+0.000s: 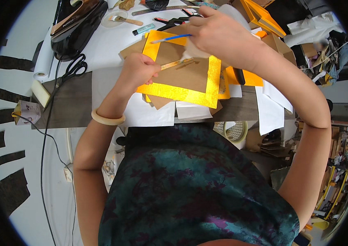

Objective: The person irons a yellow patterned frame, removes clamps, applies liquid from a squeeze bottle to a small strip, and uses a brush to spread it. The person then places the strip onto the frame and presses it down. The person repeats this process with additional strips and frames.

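My left hand is closed in a pinch on one end of a narrow yellowish strip, held over a brown board with a shiny golden-yellow frame-shaped border. Above it, my right hand is wrapped round a whitish squeeze bottle, slightly blurred. The bottle's narrow tip points down and touches or nearly touches the strip's far end. From the same right hand a thin blue stick juts out to the left; its tip lies over the border's upper left corner. A cream bangle sits on my left wrist.
Black scissors lie at the table's left, beside a black and bronze appliance with a trailing cable. Behind the board are a glue stick, a flat brush on a round lid and a metal ruler. A yellow box frame stands back right.
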Demonstrator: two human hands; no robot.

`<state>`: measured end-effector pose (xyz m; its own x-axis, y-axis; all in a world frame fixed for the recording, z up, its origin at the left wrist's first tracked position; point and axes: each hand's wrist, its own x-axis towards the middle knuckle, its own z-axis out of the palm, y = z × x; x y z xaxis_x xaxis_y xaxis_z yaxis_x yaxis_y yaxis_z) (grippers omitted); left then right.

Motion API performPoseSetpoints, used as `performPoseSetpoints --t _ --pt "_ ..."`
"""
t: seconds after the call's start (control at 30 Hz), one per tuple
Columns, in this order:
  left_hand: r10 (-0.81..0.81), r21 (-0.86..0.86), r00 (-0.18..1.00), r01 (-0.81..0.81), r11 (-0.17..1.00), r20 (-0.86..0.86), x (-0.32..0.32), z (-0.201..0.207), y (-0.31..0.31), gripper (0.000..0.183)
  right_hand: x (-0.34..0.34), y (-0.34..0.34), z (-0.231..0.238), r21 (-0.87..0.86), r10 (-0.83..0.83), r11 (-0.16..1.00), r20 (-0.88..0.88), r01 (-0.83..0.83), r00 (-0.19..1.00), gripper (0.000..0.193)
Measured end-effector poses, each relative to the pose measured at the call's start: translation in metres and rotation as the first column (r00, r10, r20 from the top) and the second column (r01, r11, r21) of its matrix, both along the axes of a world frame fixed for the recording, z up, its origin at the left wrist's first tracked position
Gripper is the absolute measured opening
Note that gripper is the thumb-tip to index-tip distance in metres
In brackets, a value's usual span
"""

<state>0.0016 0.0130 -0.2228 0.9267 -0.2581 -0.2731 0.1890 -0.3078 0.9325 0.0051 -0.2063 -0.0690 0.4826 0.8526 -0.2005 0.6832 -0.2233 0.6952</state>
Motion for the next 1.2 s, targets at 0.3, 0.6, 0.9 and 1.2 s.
performPoseSetpoints --t 0.3,0.6,0.9,1.2 --pt "-0.008 0.014 1.000 0.008 1.000 0.010 0.001 0.000 0.000 0.017 -0.002 0.011 0.011 0.056 0.033 0.998 -0.101 -0.028 0.994 0.010" --pt "-0.005 0.034 1.000 0.004 0.999 0.021 -0.001 0.000 -0.001 0.013 -0.004 -0.007 0.017 0.021 -0.005 1.000 -0.068 0.006 0.998 0.009" --pt "0.030 -0.048 0.999 -0.031 0.998 -0.023 -0.004 -0.008 -0.002 0.017 0.028 -0.037 0.001 0.562 -0.148 0.812 -0.061 0.157 0.987 0.055" --pt "0.096 -0.096 0.995 -0.094 0.991 0.010 -0.020 -0.018 0.002 0.016 0.153 0.118 -0.112 0.718 0.373 0.150 -0.678 0.680 0.633 0.089"
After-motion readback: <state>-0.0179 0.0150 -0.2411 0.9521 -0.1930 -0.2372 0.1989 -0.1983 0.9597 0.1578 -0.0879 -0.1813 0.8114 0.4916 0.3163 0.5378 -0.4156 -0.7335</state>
